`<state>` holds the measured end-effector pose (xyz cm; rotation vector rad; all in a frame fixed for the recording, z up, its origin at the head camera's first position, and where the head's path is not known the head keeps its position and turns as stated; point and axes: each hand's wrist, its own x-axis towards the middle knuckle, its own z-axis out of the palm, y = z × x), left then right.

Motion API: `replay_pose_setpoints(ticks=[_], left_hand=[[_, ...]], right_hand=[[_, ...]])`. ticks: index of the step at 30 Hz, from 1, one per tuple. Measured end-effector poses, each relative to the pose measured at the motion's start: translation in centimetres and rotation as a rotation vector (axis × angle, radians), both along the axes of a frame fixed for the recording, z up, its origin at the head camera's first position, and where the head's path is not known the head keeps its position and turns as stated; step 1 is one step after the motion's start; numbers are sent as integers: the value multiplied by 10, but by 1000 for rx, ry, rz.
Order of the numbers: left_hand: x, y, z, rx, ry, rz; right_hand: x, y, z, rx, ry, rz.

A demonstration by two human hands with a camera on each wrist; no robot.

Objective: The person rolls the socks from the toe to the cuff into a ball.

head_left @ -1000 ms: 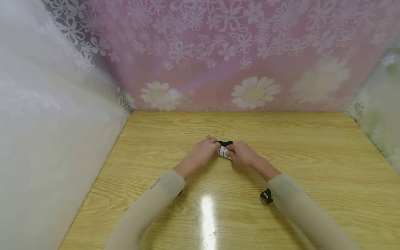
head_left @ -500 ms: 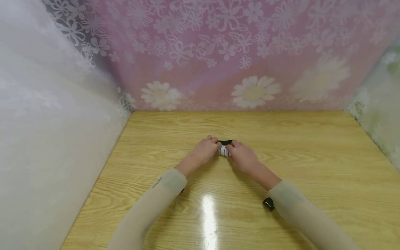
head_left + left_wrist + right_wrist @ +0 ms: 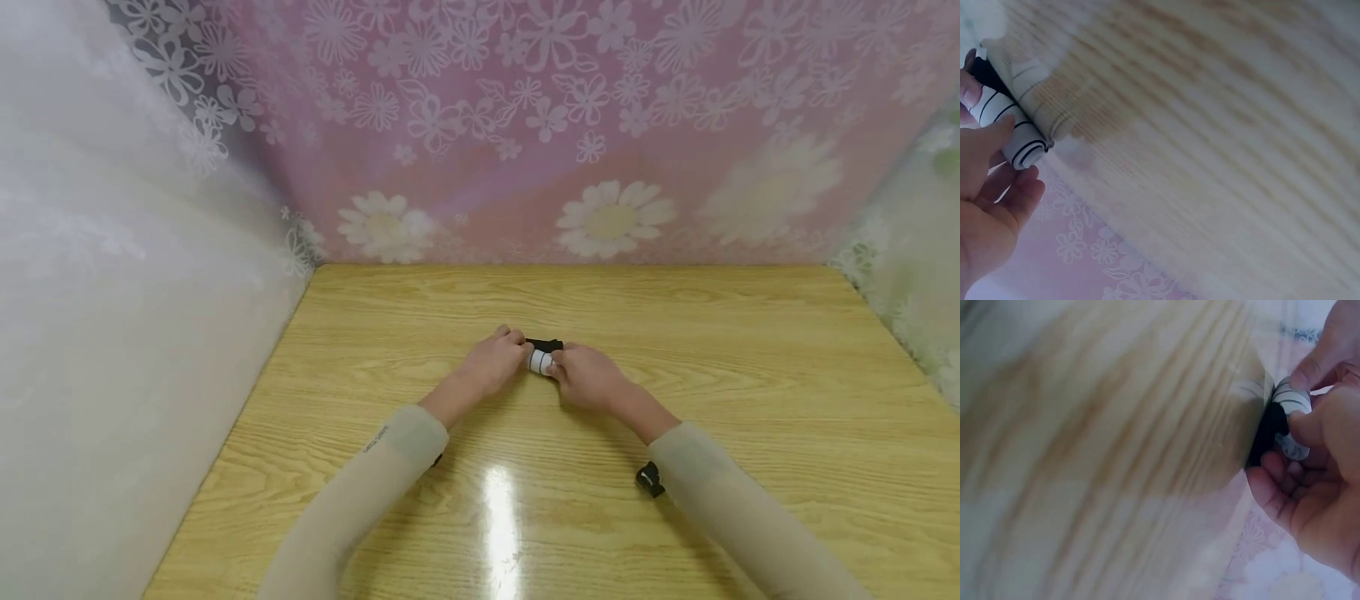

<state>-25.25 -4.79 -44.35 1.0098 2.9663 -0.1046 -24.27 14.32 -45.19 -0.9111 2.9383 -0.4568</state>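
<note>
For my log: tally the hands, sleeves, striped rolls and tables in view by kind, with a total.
Left hand and right hand: 2 hands
Left sleeve and right sleeve: 2 sleeves
Striped roll: 1
Wooden table: 1
Total: 6

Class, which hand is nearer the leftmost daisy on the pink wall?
Left. The left hand, holding the striped roll, is right of the daisy; the right hand, also holding the roll, farther right.

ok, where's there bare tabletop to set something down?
Bare tabletop: the strip along the pink wall; between the left pale wall and left sleeve; right of the right sleeve; between both sleeves. Crowded: mid-table, where left hand and right hand hold the striped roll, a black piece beside it.
</note>
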Motion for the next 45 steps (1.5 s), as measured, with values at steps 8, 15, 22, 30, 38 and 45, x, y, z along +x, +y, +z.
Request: replay_pose_setpoints(ticks=[8,15,22,30,38,45], left_hand=[[1,3,0,-82,74,-47],[-2,2,-4,-94,58,-62],[-3,3,-1,-75,12,-40],[-3,7,1,4,-18,-33],[-5,4,-2,10,-53,-23],[-5,4,-1,113,-76,37]], right_hand=[[-1,6,3,-136,-173,-85],[19,3,4,75,171,5],[17,-5,1,120,295,43],[7,4,-5,-136,30,-17],[11,4,1,-58,-19,-38],[19,-2,4,212,130,24]])
